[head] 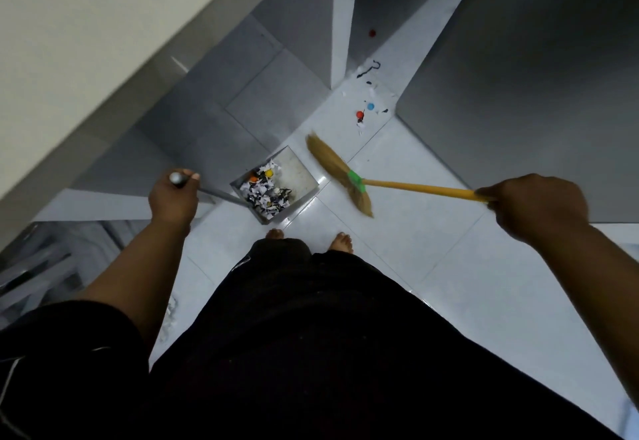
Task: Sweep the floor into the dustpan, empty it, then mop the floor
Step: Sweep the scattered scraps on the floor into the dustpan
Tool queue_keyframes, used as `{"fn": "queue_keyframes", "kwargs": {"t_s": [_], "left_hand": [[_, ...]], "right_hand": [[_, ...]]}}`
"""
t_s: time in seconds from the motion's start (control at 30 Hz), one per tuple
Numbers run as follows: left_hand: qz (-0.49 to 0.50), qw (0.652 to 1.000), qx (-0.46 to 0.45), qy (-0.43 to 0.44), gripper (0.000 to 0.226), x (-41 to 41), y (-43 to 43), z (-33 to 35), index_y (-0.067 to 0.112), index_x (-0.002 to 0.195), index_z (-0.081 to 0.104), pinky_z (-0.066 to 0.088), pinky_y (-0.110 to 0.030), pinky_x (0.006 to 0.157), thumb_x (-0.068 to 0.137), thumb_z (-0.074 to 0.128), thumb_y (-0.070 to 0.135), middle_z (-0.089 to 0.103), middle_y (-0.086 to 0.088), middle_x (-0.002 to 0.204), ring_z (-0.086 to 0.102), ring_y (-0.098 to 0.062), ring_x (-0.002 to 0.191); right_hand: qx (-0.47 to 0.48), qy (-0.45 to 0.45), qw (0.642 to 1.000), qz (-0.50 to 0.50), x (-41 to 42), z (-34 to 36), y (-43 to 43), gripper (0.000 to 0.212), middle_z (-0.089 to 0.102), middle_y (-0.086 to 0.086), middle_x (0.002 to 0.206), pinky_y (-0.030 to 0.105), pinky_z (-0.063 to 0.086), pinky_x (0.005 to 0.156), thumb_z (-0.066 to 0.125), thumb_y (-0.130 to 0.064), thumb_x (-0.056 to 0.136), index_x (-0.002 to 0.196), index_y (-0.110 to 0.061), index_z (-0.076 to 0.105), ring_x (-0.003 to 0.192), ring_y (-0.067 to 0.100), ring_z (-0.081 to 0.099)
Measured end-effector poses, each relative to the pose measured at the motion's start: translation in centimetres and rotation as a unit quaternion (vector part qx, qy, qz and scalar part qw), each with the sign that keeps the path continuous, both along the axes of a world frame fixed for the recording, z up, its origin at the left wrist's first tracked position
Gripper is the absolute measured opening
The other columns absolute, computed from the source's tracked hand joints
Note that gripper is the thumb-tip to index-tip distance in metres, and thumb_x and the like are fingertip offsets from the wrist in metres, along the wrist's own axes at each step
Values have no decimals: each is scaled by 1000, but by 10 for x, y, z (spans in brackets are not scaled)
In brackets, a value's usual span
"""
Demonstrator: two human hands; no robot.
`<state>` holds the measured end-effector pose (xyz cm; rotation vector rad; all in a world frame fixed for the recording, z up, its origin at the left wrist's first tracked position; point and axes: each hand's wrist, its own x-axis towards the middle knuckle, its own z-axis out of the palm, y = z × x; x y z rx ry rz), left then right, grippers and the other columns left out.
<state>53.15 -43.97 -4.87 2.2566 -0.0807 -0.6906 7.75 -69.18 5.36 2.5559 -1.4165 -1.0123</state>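
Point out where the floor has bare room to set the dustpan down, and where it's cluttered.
Bare tiles lie right of the feet, below the broom handle, out to the grey wall. A smaller bare patch sits between the dustpan and the broom bristles. Crowded: paper scraps and small balls in the gap beyond the bristles.

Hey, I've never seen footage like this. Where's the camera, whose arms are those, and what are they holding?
No machine here: the camera sits on a person's head and looks down, so you see their own arms, dark clothes and bare feet. The left hand grips the long metal handle of a dustpan, which sits on the white tiled floor and holds paper scraps and small coloured balls. The right hand grips the yellow handle of a straw broom. Farther ahead, unswept litter lies on the floor: paper bits, a red ball and a blue ball.
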Motion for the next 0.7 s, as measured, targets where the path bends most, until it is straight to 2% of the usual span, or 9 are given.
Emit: {"fn": "queue_keyframes", "kwargs": {"t_s": [0.1, 0.2, 0.27, 0.4, 0.5, 0.57, 0.63, 0.7], "left_hand": [[0, 1000, -1, -3, 7, -2, -16, 3, 24, 89, 64, 52, -54, 93, 85, 68, 27, 67, -14, 98, 62, -26, 90], [-6, 1000, -3, 2, 7, -2, -35, 7, 25, 90, 64, 52, -52, 94, 85, 68, 28, 67, -11, 98, 64, -36, 102], [-19, 1000, -3, -2, 8, 0, -46, 9, 25, 91, 65, 52, -52, 94, 84, 67, 29, 68, -14, 102, 63, -37, 104], [-49, 999, -15, -11, 7, 5, -69, 9, 25, 93, 62, 52, -49, 93, 87, 66, 28, 67, -17, 107, 63, -34, 101], [-73, 997, -31, -5, 6, 12, -91, 3, 25, 86, 60, 51, -45, 88, 89, 65, 24, 64, -12, 94, 59, -24, 87], [-84, 996, -34, 11, 7, 19, -106, -3, 24, 85, 60, 51, -45, 87, 89, 65, 22, 62, -12, 92, 56, -21, 86], [-93, 995, -25, 25, 7, 28, -123, -9, 23, 90, 60, 51, -49, 89, 89, 66, 20, 64, -22, 101, 56, -21, 87], [-104, 994, -12, 31, 8, 39, -142, -15, 22, 89, 59, 50, -53, 89, 88, 66, 20, 64, -28, 107, 60, -29, 87]], "right_hand": [[-2, -32, 998, -55, -8, -2, 4, 32, 66, -4, 94, 25, 37, 57, 55, -39, 91, 121, -50, 59, 76, 20, 63], [3, -63, 992, -112, -12, -2, 4, 31, 66, -2, 97, 27, 37, 59, 55, -39, 91, 120, -49, 60, 80, 24, 62], [10, -89, 984, -151, -11, -2, 1, 31, 66, 0, 101, 28, 38, 61, 54, -39, 92, 121, -48, 60, 82, 25, 61], [41, -135, 961, -239, 0, -7, -8, 31, 65, 2, 104, 29, 39, 62, 54, -40, 94, 123, -43, 60, 75, 20, 51], [48, -171, 944, -277, 13, -8, -11, 30, 66, 3, 104, 30, 40, 62, 55, -38, 94, 123, -40, 62, 75, 19, 49], [47, -188, 936, -294, 27, -7, -15, 30, 66, 3, 103, 30, 42, 64, 56, -37, 93, 123, -38, 62, 76, 19, 50], [56, -193, 931, -305, 45, -6, -19, 34, 66, 4, 106, 31, 44, 68, 59, -37, 92, 125, -38, 61, 83, 23, 55], [68, -189, 930, -307, 65, -4, -24, 40, 65, 4, 111, 32, 45, 73, 62, -34, 90, 129, -38, 57, 95, 26, 59]]}}
